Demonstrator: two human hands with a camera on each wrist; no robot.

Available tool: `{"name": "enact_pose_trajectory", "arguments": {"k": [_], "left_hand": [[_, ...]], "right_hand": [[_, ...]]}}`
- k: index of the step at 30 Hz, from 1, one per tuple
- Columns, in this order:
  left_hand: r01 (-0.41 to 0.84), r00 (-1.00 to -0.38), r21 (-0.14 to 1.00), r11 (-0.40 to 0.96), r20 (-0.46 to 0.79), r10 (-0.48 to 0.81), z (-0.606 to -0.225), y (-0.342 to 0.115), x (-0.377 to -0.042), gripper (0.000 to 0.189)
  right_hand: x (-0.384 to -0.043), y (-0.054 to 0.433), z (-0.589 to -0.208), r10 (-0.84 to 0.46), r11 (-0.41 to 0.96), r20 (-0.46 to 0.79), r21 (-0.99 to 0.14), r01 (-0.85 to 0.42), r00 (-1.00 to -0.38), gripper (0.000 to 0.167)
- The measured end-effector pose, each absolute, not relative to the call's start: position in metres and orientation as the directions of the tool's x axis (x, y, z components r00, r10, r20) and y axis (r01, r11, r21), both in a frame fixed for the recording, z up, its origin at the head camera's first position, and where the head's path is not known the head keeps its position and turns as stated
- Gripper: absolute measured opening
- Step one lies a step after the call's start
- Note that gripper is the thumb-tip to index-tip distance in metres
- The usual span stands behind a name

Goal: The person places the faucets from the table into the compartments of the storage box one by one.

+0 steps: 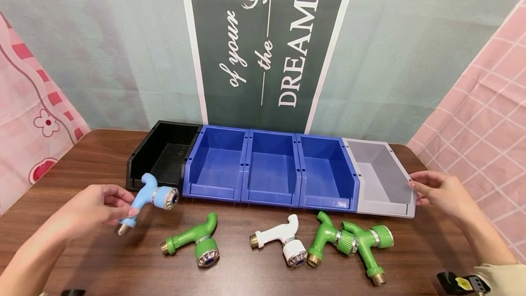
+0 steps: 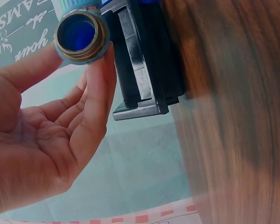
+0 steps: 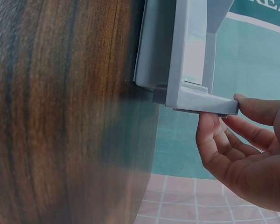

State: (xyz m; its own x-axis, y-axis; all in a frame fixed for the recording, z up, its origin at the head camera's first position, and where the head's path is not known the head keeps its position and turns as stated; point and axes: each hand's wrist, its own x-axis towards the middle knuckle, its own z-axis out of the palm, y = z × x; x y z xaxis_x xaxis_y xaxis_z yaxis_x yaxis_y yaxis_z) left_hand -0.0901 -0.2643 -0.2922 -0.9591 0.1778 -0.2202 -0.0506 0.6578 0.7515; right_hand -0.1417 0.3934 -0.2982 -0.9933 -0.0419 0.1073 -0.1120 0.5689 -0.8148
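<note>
My left hand pinches a light blue faucet by its threaded end, holding it in front of the black bin. In the left wrist view the faucet's brass inlet faces the camera between thumb and fingers. My right hand grips the right side wall of the grey bin, thumb on top and fingers outside, as the right wrist view also shows. On the table before the bins lie a green faucet, a white faucet and two more green faucets touching at the right, one beside the other.
Three blue bins stand in a row between the black and grey ones, on a dark wood table. A printed curtain hangs behind, with pink cloth at the sides.
</note>
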Motion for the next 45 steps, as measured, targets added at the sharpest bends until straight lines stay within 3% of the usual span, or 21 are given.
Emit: {"name": "enact_pose_trajectory", "arguments": {"k": [14, 19, 24, 30, 45], "left_hand": [[-0.091, -0.977, 0.735, 0.672, -0.196, 0.082, -0.287, -0.258, -0.101, 0.036], [-0.094, -0.979, 0.734, 0.673, -0.19, 0.07, -0.286, -0.256, -0.106, 0.038], [-0.084, -0.983, 0.735, 0.673, -0.173, 0.066, -0.284, -0.254, -0.112, 0.039], [-0.083, -0.983, 0.76, 0.645, -0.168, 0.071, -0.281, -0.252, -0.12, 0.038], [-0.131, -0.982, 0.792, 0.596, -0.186, 0.03, -0.28, -0.248, -0.138, 0.037]], "right_hand": [[-0.142, 0.394, -0.301, -0.03, 0.572, 0.108, -0.813, -0.105, -0.994, 0.03], [-0.148, 0.405, -0.312, -0.032, 0.584, 0.104, -0.805, -0.103, -0.994, 0.01], [-0.156, 0.42, -0.325, -0.044, 0.586, 0.099, -0.803, -0.106, -0.994, 0.017], [-0.155, 0.418, -0.326, -0.004, 0.594, 0.117, -0.798, -0.096, -0.993, 0.008], [-0.172, 0.451, -0.356, 0.01, 0.615, 0.122, -0.783, -0.09, -0.993, 0.012]]}}
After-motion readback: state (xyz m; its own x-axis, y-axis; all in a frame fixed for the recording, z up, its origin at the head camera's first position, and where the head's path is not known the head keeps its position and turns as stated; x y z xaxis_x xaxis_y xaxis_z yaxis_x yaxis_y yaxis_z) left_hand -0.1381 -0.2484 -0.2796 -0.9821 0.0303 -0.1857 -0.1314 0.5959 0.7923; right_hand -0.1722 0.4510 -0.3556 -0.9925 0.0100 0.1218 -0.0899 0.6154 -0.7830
